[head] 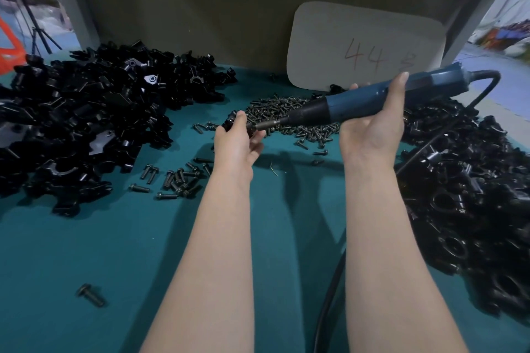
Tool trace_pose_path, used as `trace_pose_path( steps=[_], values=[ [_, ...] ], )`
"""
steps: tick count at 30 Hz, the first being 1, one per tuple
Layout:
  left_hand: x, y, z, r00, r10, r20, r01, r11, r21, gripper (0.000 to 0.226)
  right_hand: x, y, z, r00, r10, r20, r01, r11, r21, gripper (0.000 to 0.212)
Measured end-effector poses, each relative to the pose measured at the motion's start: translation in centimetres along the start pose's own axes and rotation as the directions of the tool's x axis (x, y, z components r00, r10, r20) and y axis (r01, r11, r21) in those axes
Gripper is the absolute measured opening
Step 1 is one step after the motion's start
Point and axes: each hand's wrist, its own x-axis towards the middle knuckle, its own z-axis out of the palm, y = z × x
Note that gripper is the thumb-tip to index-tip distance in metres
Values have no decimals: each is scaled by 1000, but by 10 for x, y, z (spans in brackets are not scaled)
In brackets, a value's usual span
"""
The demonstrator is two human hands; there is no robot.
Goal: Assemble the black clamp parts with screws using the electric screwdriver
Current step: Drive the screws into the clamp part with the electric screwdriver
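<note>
Hands meet above the green table (pixel 114 252): the left hand (pixel 239 137) pinches a small black clamp part (pixel 231 122) in curled fingers, and the right hand (pixel 372 120) is wrapped round the blue electric screwdriver (pixel 358 100). The tool's long axis slopes from the right hand down toward the left, its bit (pixel 265 125) at the held part, though contact cannot be made out. Driving likely means pushing leftward along that line. Screws (pixel 286 112) lie heaped just beyond both hands, with loose clamp parts (pixel 86 112) piled well to the left.

left hand (pixel 238 137) grips a black clamp part (pixel 233 123); right hand (pixel 372 123) holds the electric screwdriver (pixel 358 99) against it.
</note>
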Motion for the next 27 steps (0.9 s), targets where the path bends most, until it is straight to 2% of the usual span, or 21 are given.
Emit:
trace_pose_path(
  steps=[2,8,11,14,22,27],
  values=[
    [1,-1,1,1000,13,-9,-13,999,34,11,0,2,1,1000,-4,2,4,1000,-28,51],
    [0,-3,4,994,102,-38,-99,991,85,14,1,5,3,1000,-27,-11,26,999,-42,52],
    [1,-9,8,978,199,-68,-180,959,220,23,-2,5,7,997,-61,36,64,994,-90,47],
    [3,-16,11,955,272,-115,-227,926,301,32,-8,9,15,988,-89,123,111,977,-183,28],
    [8,-15,6,937,297,-183,-236,925,298,41,-13,17,19,987,-122,101,143,958,-248,57],
    [5,-17,8,942,286,-177,-222,924,312,58,-13,18,21,987,-106,118,128,970,-206,58]
  ],
)
